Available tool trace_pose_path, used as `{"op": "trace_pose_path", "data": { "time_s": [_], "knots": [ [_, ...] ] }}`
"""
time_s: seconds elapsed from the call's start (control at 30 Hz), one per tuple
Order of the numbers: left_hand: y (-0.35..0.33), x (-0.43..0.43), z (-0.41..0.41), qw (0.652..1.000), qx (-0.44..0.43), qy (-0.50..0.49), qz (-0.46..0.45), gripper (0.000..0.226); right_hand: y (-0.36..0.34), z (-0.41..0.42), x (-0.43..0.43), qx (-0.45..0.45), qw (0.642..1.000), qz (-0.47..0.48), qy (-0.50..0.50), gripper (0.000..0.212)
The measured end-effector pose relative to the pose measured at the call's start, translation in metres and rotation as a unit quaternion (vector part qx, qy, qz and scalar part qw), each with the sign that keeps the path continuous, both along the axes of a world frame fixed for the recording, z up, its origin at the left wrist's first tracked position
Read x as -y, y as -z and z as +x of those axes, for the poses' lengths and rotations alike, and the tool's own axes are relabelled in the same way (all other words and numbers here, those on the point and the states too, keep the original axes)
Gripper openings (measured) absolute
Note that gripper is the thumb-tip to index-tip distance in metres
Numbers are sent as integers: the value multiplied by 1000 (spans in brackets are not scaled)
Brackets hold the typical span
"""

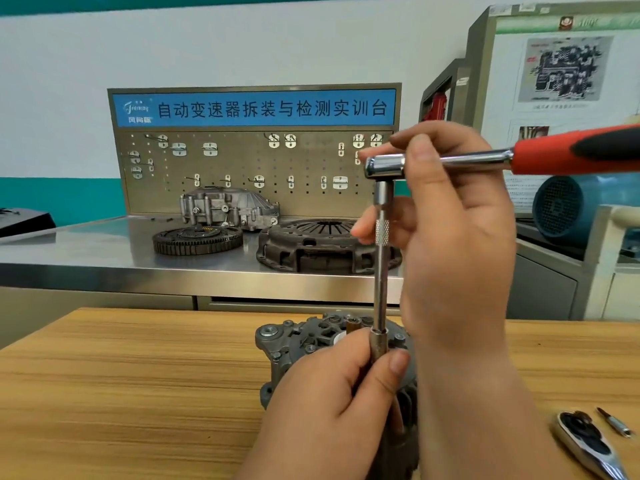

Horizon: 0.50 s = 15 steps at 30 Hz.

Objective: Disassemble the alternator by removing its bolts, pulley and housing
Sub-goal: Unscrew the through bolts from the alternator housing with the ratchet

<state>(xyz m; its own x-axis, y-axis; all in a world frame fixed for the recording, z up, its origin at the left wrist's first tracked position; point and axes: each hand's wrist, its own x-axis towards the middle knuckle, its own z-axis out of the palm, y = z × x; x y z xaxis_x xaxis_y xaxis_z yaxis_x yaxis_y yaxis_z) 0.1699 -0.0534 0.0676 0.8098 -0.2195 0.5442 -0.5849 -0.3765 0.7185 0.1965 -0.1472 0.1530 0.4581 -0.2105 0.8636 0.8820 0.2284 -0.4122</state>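
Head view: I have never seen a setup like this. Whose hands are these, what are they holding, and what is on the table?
There is no robot: the camera sits on a person's head and looks down at their hands. On the wooden table stands the alternator, a grey metal car part being taken apart. The right hand grips the head of a wrench with a red and black grip; a long extension bar runs down from it. The left hand pinches the socket at the bar's lower end, on top of the alternator. Another chrome tool and a small bit lie at the table's right. The steel bench behind carries other car parts.
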Motion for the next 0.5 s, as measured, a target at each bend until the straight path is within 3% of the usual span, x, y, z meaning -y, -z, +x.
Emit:
{"op": "trace_pose_path", "data": {
  "time_s": [0.07,0.13,0.2,0.23,0.3,0.37,0.43,0.5],
  "knots": [
    [1,-1,0,1000,7,22,-10,49,-2,0,2,-75,976,35,-199,12],
    [2,-3,0,999,27,20,1,52,-2,1,5,-127,917,50,-374,19],
    [2,-3,1,999,37,10,17,49,-3,2,7,-150,878,69,-449,23],
    [1,-3,1,999,37,1,22,46,-2,3,6,-151,884,71,-437,23],
    [1,-2,0,999,27,-13,23,36,0,4,4,-127,935,60,-325,17],
    [-1,-1,0,1000,17,-12,20,31,2,3,2,-43,992,29,-115,9],
    [-1,0,0,1000,19,-8,23,33,3,4,1,84,988,-27,128,7],
    [0,0,0,1000,15,-3,18,35,5,4,0,150,965,-56,207,7]
  ]
}}
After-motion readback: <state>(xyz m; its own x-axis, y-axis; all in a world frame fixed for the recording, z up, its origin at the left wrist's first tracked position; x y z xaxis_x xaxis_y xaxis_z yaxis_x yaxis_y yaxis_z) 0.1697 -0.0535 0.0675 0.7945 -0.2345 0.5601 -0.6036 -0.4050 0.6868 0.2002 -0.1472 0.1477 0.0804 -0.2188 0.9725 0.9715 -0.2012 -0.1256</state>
